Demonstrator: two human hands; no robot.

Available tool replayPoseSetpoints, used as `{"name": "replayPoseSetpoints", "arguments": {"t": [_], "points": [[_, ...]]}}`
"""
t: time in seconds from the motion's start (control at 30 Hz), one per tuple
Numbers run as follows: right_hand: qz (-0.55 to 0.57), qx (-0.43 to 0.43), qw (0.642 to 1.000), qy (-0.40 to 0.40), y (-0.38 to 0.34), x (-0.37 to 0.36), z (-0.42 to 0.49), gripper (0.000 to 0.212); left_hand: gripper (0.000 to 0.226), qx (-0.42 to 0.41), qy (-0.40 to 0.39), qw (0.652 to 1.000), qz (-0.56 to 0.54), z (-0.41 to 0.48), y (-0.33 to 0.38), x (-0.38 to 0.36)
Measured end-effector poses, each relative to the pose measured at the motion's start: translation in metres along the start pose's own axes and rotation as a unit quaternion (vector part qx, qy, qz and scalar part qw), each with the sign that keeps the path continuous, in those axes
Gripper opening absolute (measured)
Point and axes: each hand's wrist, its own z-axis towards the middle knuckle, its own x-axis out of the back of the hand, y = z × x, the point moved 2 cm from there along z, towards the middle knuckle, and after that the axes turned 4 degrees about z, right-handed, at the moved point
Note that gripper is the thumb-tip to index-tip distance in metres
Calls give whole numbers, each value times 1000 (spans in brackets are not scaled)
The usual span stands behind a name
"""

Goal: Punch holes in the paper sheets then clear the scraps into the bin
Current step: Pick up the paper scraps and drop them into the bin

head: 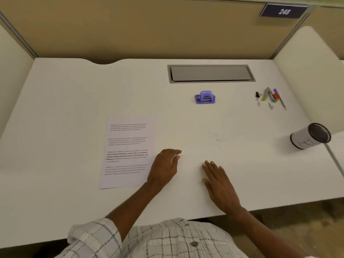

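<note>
White worktop [74, 101] inside a tan-walled cubicle. I see my left hand [164, 164] loosely curled beside the paper sheets [128, 151], right hand [219, 183] flat, both empty; scraps [214, 136] lie ahead, purple punch [205, 97] beyond, bin [310, 135] far right.

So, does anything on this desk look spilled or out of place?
Yes. Small paper scraps lie scattered on the bare desk, between the purple hole punch and the right hand. The small bin at the right edge appears tipped, its opening facing sideways. The printed sheet lies flat.
</note>
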Motion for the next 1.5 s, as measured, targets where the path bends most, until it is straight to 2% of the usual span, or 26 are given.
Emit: {"name": "replayPoseSetpoints", "arguments": {"t": [0.1, 0.2, 0.37, 0.53, 0.73, 0.93, 1.1, 1.17, 1.23, 1.3, 1.43, 1.5], "points": [[-44, 21, 997, -57, 36, -2, -16, 63, 40, -4, -24, 999, 42, 18, 21, -34], [-74, 47, 993, -79, 57, -3, -14, 69, 53, 2, -33, 990, 137, 38, 29, -61], [-69, 43, 994, -67, 88, 5, 12, 78, 57, 25, -14, 967, 254, 48, 24, -80], [-41, 14, 998, -45, 107, 13, 51, 89, 56, 20, 8, 966, 259, 47, 20, -87], [-5, -25, 999, -40, 107, 22, 114, 93, 51, 28, 30, 972, 233, 49, 20, -86], [11, 101, 991, -89, 107, 36, 173, 82, 51, 28, 36, 977, 207, 49, 17, -87], [-3, 77, 994, -83, 128, 47, 188, 81, 50, 27, 50, 978, 201, 50, 15, -88], [-23, 141, 984, -103, 123, 39, 181, 81, 50, 24, 52, 977, 204, 49, 14, -89], [-35, 248, 959, -135, 118, 31, 166, 80, 50, 22, 54, 977, 207, 50, 11, -90], [-43, 317, 934, -161, 121, 29, 150, 78, 50, 18, 55, 976, 210, 49, 10, -91], [-31, 283, 950, -128, 120, 36, 112, 72, 50, 17, 62, 976, 209, 49, 10, -91], [3, 290, 945, -148, 99, 26, 83, 71, 52, 17, 59, 976, 208, 49, 10, -91]]}}
